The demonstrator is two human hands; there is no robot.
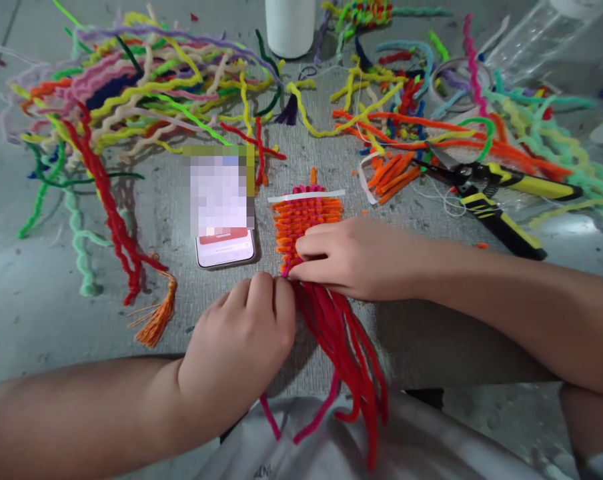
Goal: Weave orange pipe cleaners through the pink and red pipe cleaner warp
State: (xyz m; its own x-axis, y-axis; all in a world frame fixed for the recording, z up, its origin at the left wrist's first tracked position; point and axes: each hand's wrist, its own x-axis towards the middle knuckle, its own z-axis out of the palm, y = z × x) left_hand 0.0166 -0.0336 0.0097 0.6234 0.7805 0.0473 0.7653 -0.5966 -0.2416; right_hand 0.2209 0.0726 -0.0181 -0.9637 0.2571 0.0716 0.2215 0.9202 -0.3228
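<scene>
A woven piece of orange and pink pipe cleaners (301, 217) lies on the grey table in front of me, with a white strip (306, 195) across its far end. My right hand (351, 257) presses on its right side, fingers bent over the weave. At the near left corner, my left hand (246, 327) is closed around the end of a pink pipe cleaner (270, 419), whose tail hangs out below the hand. Loose red pipe cleaners (354, 360) trail from the near edge over my lap. The left fingertips are partly hidden.
A phone (225, 248) lies left of the weave. Yellow-and-black pliers (496, 193) rest at right. Colourful pipe cleaners (131, 87) are heaped at back left, more at back right. A white bottle (290, 27), a tape roll (456, 87) and an orange tassel (157, 317) also lie about.
</scene>
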